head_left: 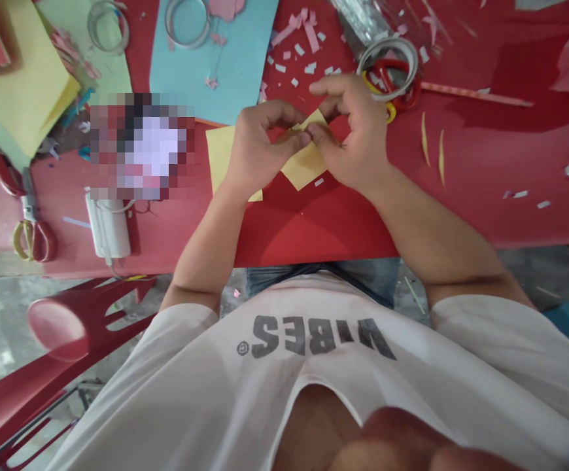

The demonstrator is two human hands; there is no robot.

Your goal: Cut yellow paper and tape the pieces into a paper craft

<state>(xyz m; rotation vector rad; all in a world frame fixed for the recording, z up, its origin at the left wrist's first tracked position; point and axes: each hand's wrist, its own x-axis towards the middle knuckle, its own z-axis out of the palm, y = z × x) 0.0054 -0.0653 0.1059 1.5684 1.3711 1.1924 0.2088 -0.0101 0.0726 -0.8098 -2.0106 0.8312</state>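
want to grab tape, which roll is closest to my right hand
The roll just above your right hand, lying over the scissor handles; the others sit farther left, one on blue paper, one on green paper.

My left grip [265,147] and right grip [356,127] are curled inward, fingertips [308,137] meeting centrally; left forearm [210,242] and right forearm [426,222] angle inward toward them.

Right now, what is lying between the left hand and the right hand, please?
In the head view, a piece of yellow paper lies between the left hand and the right hand, and the fingertips of both hands pinch it.
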